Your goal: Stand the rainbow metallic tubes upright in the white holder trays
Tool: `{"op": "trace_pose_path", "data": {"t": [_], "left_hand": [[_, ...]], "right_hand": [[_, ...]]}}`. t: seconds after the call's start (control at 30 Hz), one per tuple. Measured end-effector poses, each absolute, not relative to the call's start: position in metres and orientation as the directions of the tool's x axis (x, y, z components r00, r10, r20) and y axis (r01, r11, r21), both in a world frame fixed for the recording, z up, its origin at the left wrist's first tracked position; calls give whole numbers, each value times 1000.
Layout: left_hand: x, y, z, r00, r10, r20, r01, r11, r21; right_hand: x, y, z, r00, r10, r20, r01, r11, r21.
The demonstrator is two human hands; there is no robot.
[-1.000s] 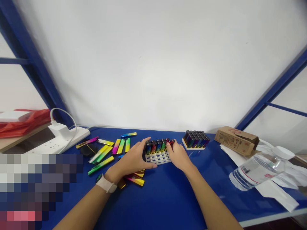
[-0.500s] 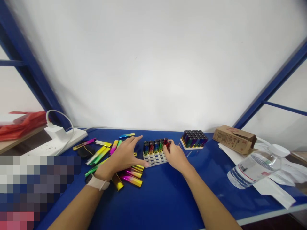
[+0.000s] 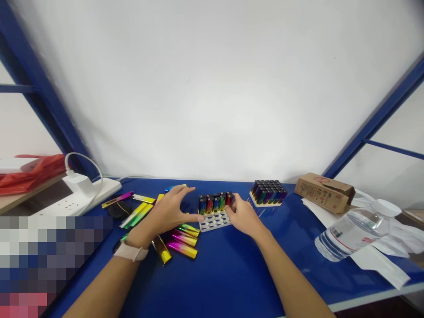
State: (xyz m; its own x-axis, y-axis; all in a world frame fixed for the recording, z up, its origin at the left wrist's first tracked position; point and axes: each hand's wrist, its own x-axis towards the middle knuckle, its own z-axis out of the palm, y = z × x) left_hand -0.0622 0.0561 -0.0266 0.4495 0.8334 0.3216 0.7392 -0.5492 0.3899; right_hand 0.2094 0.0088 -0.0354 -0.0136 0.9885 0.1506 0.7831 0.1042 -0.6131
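A white tray (image 3: 216, 222) with rows of holes lies in front of me. Its back rows hold several upright shiny, coloured lighters (image 3: 209, 204) with black tops; the front holes are bare. My right hand (image 3: 244, 216) is at the tray's right end, thumb and fingers closed around a red lighter (image 3: 228, 199) at the end of the row. My left hand (image 3: 168, 211) hovers at the left end, fingers stretched and apart, its thumb tip at the tray's corner. Beneath and beside it lie loose metallic pieces (image 3: 183, 249) in pink, yellow and green.
A second tray (image 3: 266, 204) full of black-topped lighters stands at the back right. Farther right are a cardboard box (image 3: 323, 193), a water bottle (image 3: 354, 229) and white paper (image 3: 384, 267). A white power strip (image 3: 77, 201) sits at the left of the blue table (image 3: 228, 274).
The red lighter in my right hand has shifted left, in line with the others in the tray. My left hand has moved slightly left and its thumb has straightened.
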Motion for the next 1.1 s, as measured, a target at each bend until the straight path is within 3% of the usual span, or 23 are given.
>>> {"op": "trace_pose_path", "data": {"t": [0.13,0.27,0.47,0.7,0.8,0.97,1.03,1.1], "left_hand": [[-59,57,-27,384,831,403,845,-492,209],[-57,57,-30,334,868,367,928,-370,32],[-58,64,-41,342,883,321,926,-374,42],[-57,67,-51,371,849,376,910,-413,35],[-57,66,-48,346,834,431,893,-433,121],[-51,63,-34,150,763,629,761,-495,419],[-47,60,-28,42,799,600,636,-484,601],[-43,57,-23,39,860,510,400,-481,780]], "right_hand": [[208,9,-39,-19,983,181,804,122,-581],[207,8,-38,-20,983,180,819,119,-561],[210,8,-31,51,951,306,810,140,-570],[207,6,-32,79,811,580,656,396,-642],[201,1,-29,67,783,619,608,460,-647],[193,-6,-25,-57,771,634,572,546,-612],[191,-7,-26,-99,769,631,555,569,-606],[189,-6,-29,-130,763,633,541,589,-600]]}}
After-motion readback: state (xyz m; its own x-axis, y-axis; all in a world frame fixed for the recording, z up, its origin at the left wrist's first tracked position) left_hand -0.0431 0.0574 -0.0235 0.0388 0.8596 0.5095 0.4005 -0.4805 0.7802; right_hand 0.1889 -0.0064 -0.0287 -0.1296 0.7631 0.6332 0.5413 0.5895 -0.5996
